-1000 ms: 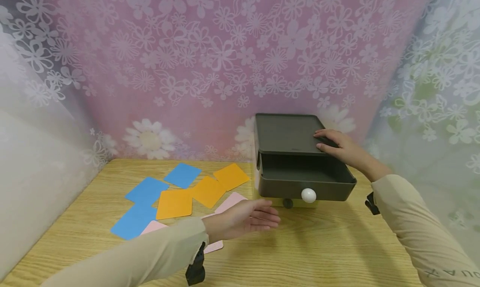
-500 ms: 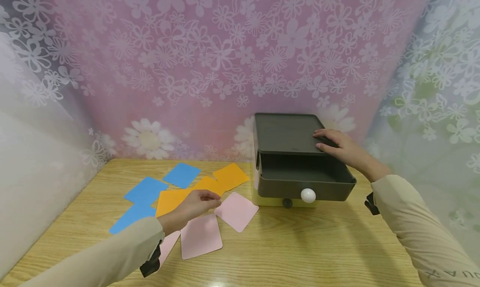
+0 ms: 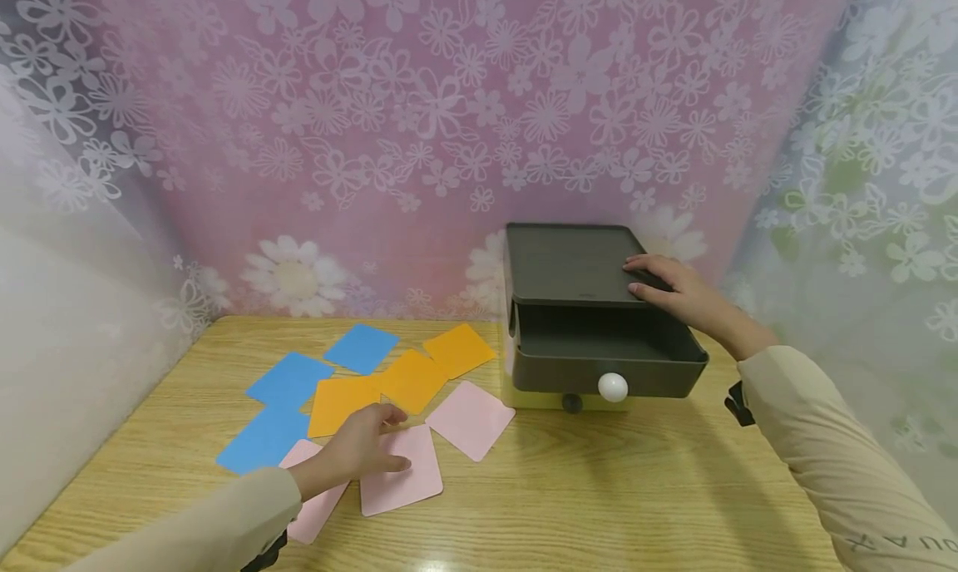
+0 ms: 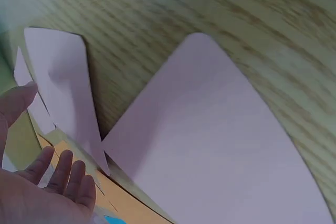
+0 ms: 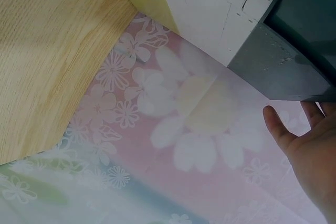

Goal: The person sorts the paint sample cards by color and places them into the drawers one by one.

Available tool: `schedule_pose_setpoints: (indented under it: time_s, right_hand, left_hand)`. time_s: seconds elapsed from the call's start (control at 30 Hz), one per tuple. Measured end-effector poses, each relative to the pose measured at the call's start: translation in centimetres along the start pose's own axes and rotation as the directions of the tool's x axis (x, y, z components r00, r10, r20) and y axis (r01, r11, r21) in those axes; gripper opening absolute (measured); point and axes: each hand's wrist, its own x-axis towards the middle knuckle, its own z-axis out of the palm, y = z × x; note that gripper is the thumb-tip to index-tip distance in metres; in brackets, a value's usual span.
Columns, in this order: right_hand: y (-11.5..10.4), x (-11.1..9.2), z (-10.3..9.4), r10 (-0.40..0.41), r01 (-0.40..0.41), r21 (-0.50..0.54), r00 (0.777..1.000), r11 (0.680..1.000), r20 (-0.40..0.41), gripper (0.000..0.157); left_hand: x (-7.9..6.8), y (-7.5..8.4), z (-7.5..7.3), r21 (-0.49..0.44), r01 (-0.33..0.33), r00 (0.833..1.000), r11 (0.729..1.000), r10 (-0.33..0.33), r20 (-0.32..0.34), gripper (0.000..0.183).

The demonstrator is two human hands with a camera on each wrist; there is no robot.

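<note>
My left hand [image 3: 353,449] hovers over a pink square card [image 3: 407,480] in the head view, thumb and fingers apart; contact with the card cannot be made out. In the left wrist view nothing lies between the thumb and fingers of that hand [image 4: 50,184]. Two more pink cards lie near it, one to the right [image 3: 471,421] and one partly under the wrist [image 3: 318,505]. My right hand [image 3: 688,299] rests on the right edge of the dark grey lid [image 3: 572,260] of a small drawer box. Its upper drawer [image 3: 584,377], with a white knob [image 3: 613,387], is pulled out.
Orange cards [image 3: 459,350] and blue cards [image 3: 362,348] lie behind and left of the pink ones on the wooden table [image 3: 569,505]. Below the drawer sits a yellow lower section with a dark knob [image 3: 572,403]. A flowered cloth backdrop [image 3: 419,140] stands behind.
My left hand has moved left from in front of the drawer to above the middle pink card, its fingers spreading apart. My right hand has stayed on the box.
</note>
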Motion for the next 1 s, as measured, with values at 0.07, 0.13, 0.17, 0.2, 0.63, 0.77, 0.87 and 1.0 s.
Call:
schedule_pose_setpoints:
  time_s: [0.07, 0.13, 0.17, 0.2, 0.63, 0.77, 0.87, 1.0]
  right_hand:
    - [0.0, 0.0, 0.0, -0.008, 0.008, -0.005, 1.0, 1.0, -0.005, 0.044]
    - [0.0, 0.0, 0.0, -0.012, 0.012, -0.005, 1.0, 1.0, -0.011, 0.045]
    - [0.0, 0.0, 0.0, -0.016, 0.016, -0.006, 1.0, 1.0, -0.011, 0.045]
    - [-0.1, 0.0, 0.0, -0.014, 0.014, -0.014, 1.0, 1.0, -0.023, 0.045]
    - [-0.2, -0.1, 0.0, 0.037, -0.037, 0.004, 0.999, 0.999, 0.007, 0.045]
    - [-0.2, -0.1, 0.0, 0.048, -0.048, 0.002, 0.999, 0.999, 0.009, 0.045]
    - [-0.2, -0.2, 0.0, 0.046, -0.046, 0.004, 0.999, 0.999, 0.012, 0.045]
    - [-0.3, -0.3, 0.0, 0.037, -0.037, -0.001, 0.999, 0.999, 0.006, 0.045]
  left_hand:
    - [-0.1, -0.2, 0.2, 0.044, -0.02, 1.0, 0.999, 0.02, 0.003, 0.062]
    - [-0.2, -0.3, 0.3, 0.097, -0.037, 0.999, 0.995, 0.036, 0.007, 0.066]
    - [-0.3, -0.4, 0.4, 0.122, -0.045, 0.999, 0.992, 0.044, 0.011, 0.068]
    - [-0.3, -0.4, 0.4, 0.143, -0.052, 0.999, 0.988, 0.05, 0.017, 0.069]
    - [0.3, -1.0, 0.4, 0.215, -0.141, 0.99, 0.966, 0.131, 0.057, 0.074]
    - [0.7, -1.0, 0.3, 0.232, -0.152, 0.988, 0.961, 0.144, 0.052, 0.075]
    - [0.9, -0.9, 0.2, 0.23, -0.138, 0.99, 0.963, 0.131, 0.046, 0.074]
    - [1.1, -0.7, -0.2, 0.232, -0.122, 0.992, 0.965, 0.117, 0.037, 0.065]
